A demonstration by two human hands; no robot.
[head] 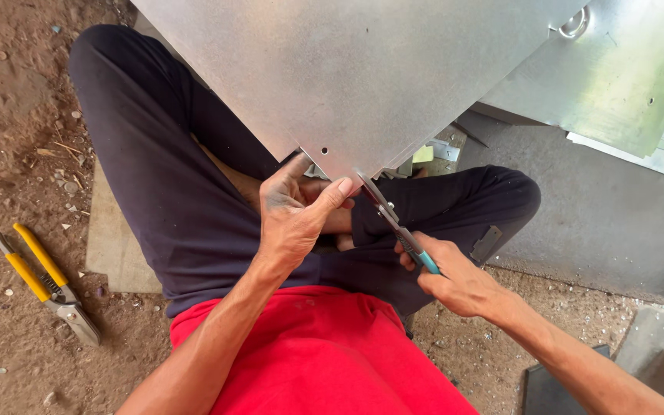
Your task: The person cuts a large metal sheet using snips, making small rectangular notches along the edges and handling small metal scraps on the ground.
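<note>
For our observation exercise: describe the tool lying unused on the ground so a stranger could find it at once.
Start from the seated person's dark trousers and look out to the bare dirt on the left. There lie tin snips with yellow handles and grey jaws, unlike the blue-handled cutter in the right hand.

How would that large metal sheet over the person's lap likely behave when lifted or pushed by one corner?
The metal sheet looks thin and broad, so it would probably flex and wobble rather than stay rigid. Its smooth, shiny face suggests it could slide in the left hand, which pinches its edge. The edge near the snips in the right hand is likely sharp.
</note>
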